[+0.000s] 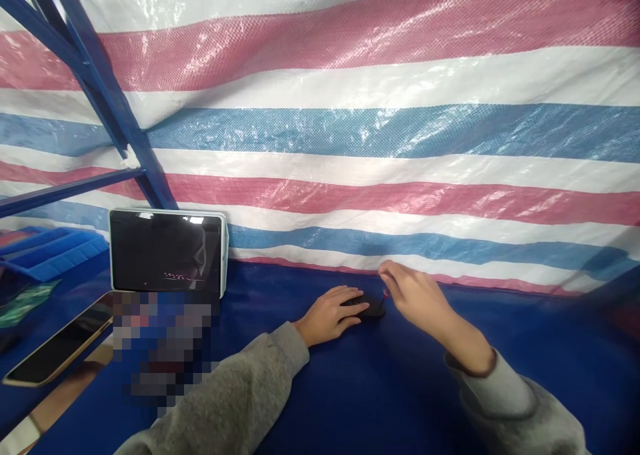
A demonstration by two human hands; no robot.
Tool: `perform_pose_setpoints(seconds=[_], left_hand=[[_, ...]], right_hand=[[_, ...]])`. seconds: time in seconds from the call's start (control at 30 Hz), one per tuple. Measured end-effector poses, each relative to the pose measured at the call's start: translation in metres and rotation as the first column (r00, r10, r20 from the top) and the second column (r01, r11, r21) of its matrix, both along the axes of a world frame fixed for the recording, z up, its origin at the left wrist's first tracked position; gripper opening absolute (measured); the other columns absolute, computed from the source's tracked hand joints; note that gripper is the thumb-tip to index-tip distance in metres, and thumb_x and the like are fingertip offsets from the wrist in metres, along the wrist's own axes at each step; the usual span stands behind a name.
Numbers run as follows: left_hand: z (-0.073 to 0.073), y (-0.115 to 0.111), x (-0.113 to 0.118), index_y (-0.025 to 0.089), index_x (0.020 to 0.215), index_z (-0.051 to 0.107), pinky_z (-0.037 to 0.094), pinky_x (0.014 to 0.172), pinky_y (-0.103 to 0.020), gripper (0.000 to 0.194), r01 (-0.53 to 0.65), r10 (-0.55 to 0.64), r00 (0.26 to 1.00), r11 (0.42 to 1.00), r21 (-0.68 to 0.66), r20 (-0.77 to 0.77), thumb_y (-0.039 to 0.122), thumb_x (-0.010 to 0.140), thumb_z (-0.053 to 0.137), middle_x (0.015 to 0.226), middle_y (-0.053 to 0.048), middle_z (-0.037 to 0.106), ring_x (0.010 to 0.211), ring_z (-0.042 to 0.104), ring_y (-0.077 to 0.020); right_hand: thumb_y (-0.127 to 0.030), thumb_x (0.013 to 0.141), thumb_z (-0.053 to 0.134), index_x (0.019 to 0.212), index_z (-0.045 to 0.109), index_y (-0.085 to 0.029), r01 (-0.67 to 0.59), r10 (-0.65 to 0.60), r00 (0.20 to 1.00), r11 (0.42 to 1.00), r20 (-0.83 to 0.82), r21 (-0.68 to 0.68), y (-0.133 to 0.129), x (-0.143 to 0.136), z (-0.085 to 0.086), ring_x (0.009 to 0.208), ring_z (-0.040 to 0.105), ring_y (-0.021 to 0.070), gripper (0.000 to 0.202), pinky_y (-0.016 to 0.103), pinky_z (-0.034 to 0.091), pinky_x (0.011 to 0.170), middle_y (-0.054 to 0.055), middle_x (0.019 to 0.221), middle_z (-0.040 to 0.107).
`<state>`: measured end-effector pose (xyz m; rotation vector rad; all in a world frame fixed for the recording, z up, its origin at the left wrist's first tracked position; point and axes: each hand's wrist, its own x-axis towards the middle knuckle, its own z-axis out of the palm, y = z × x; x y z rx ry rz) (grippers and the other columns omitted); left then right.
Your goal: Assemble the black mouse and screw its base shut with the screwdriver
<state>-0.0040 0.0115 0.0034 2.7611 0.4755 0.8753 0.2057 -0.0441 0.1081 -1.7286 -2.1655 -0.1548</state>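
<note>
A striped plastic sheet hangs behind the blue table, both your hands below centre.
Your left hand rests, fingers spread, on a black oval object in the lower middle of the frame; your right hand, just right of it, pinches a small tool pointing down at the object's right end. A tablet stands at left, a phone lower left.

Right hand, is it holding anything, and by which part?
The right hand holds a thin, partly red tool by its upper part; the exact grip is hidden.
</note>
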Motion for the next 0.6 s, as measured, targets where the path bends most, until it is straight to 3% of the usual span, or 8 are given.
perform_pose_setpoints(seconds=[0.17, 0.37, 0.6], left_hand=[[-0.0002, 0.0003, 0.0, 0.027, 0.133, 0.056, 0.037, 0.112, -0.044, 0.036, -0.002, 0.002, 1.0, 1.0, 0.0, 0.0, 0.035, 0.097, 0.052, 0.14, -0.007, 0.053, 0.13, 0.049, -0.0228], [-0.0004, 0.0006, 0.0006, 0.026, 0.133, 0.055, 0.037, 0.112, -0.044, 0.037, 0.001, -0.001, 1.0, 1.0, 0.001, 0.004, 0.035, 0.097, 0.051, 0.139, -0.008, 0.053, 0.129, 0.049, -0.0222], [0.0, 0.0002, 0.0001, 0.027, 0.132, 0.056, 0.037, 0.112, -0.044, 0.036, -0.005, 0.005, 1.0, 1.0, -0.001, -0.001, 0.035, 0.097, 0.052, 0.14, -0.007, 0.053, 0.13, 0.049, -0.0221]], right_hand=[[-0.045, 0.097, 0.04, 0.1, 0.06, -0.021, 0.081, -0.081, 0.995, 0.997, 0.051, 0.005, 0.0012, 0.0, -0.0012, 0.064, 0.066, 0.0215, 0.031, 0.028, 0.035, 0.056, 0.002, 0.069, 0.07], [-0.026, 0.096, 0.037, 0.11, 0.056, -0.019, 0.018, -0.018, 0.999, 1.0, 0.047, -0.008, -0.0014, -0.0026, 0.0018, 0.069, 0.068, 0.0199, 0.024, 0.028, 0.038, 0.06, 0.005, 0.088, 0.073], [-0.046, 0.097, 0.038, 0.096, 0.062, -0.021, 0.101, -0.101, 0.994, 0.995, 0.05, 0.001, -0.001, -0.0028, 0.0015, 0.065, 0.067, 0.0216, 0.034, 0.028, 0.036, 0.056, 0.004, 0.07, 0.071]])
